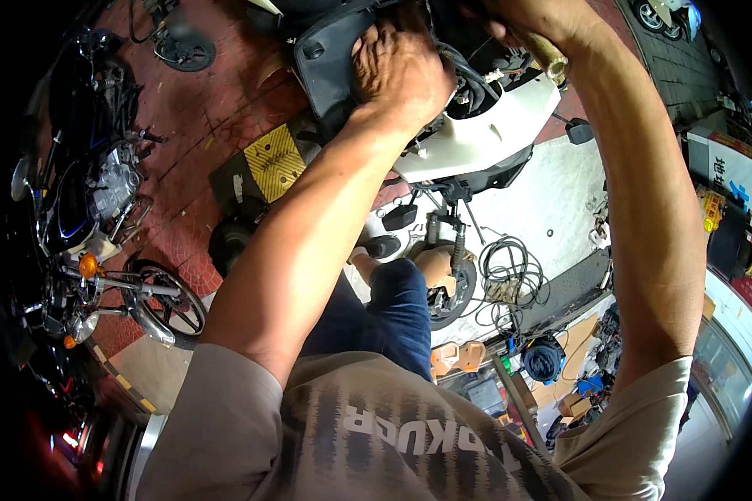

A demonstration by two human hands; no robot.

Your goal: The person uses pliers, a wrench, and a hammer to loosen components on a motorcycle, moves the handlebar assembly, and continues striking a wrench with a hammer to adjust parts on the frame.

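Observation:
A partly dismantled scooter with a white body panel (468,142) stands in front of me, black cables (470,79) showing inside it. My left hand (401,67) reaches over its dark plastic part (319,63), back of the hand up; the fingertips are lost in shadow among the parts. At the top edge, my right hand (539,18) is closed around a tan cylindrical handle (551,60), whose blunt end sticks out below the palm. What lies beyond that hand is cut off by the frame.
A black motorcycle (100,200) stands at left on red tiles, near a yellow ridged block (274,163). A coiled black hose (511,271) lies on the pale floor at right. Beyond it are cluttered tools and boxes (572,405). The scooter's front wheel (459,296) is near my legs.

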